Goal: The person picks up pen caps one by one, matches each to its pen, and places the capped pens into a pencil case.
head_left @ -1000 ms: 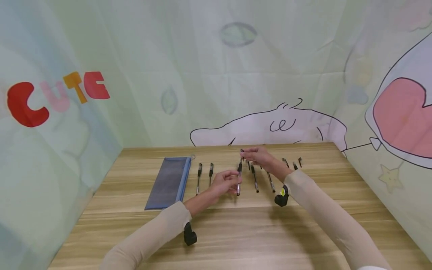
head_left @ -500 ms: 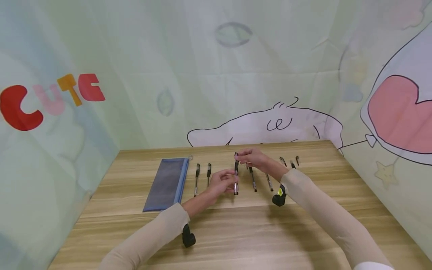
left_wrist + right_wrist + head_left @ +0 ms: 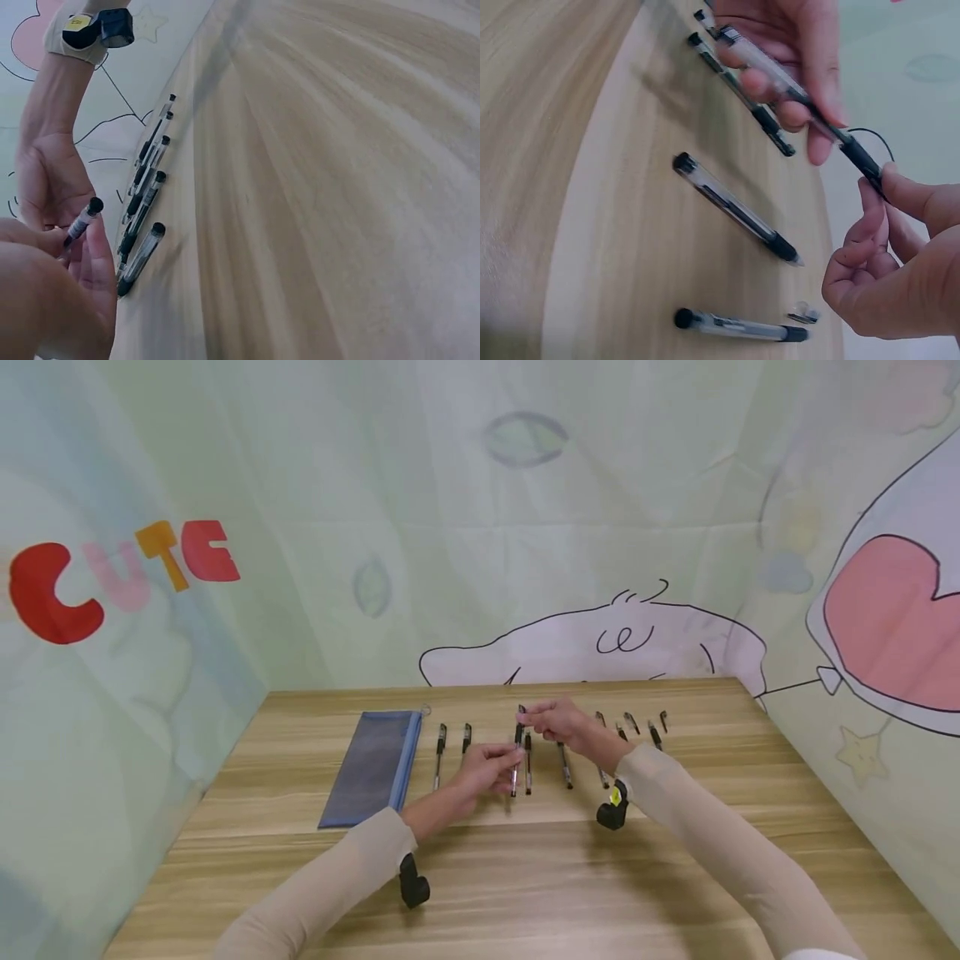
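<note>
Between my hands, a clear gel pen [image 3: 514, 783] with a black grip is held slanting above the table. My left hand [image 3: 483, 768] pinches its barrel, which shows in the right wrist view as a clear barrel [image 3: 761, 64]. At the pen's upper black end, my right hand [image 3: 558, 722] pinches with thumb and fingertips; they partly hide whether the cap sits fully on. Just right of the held pen lies another pen [image 3: 528, 768]. In the right wrist view, one lying pen [image 3: 727, 206] has its tip bare, and a small loose cap [image 3: 804, 313] lies near another pen [image 3: 739, 326].
Left on the wooden table [image 3: 525, 877] lies a flat blue mesh zip pouch [image 3: 371, 768]. Two pens, one of them a capped pen [image 3: 440, 743], lie beside it. Right of my hands are several more pens and loose caps, including a cap [image 3: 632, 722]. Printed cloth walls surround the table.
Both hands have shifted slightly left with the pen, uncovering the pen lying beside it. My right hand has come down along the pen's top end, where a gap showed a second ago.
</note>
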Motion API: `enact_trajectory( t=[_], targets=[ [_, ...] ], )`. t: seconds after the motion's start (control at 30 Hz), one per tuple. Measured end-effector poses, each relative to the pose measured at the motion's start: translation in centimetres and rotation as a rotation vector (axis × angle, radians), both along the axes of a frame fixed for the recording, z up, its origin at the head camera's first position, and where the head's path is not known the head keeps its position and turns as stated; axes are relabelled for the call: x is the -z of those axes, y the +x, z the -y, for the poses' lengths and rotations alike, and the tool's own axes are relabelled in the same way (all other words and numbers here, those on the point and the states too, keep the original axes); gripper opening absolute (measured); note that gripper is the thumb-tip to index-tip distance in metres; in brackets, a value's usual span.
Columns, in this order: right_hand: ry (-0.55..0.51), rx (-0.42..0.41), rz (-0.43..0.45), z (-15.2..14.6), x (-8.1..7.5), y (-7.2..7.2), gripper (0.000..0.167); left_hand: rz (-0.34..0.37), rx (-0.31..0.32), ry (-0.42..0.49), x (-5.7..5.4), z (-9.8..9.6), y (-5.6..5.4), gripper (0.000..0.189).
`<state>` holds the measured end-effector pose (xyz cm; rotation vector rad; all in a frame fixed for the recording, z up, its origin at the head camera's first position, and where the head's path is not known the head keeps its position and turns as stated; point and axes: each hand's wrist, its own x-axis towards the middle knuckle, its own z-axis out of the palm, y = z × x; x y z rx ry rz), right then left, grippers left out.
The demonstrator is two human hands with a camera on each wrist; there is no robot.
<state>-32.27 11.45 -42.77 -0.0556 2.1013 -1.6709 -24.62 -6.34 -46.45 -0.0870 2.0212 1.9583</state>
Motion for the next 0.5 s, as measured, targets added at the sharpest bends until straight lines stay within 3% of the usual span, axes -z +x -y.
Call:
enact_trajectory(
  t=[0.27,0.5],
  targets=[
    [0.058,0.026,0.003,0.17,-0.09,-0.21,0.031,0.003,0.053,-0.022,-0.71,0.01,-0.62,0.035],
    [0.171,0.029,-0.035,0.59,-0.32,-0.02,0.031,-0.025,0.0,-0.02,-0.42,-0.71,-0.65,0.03]
  ],
)
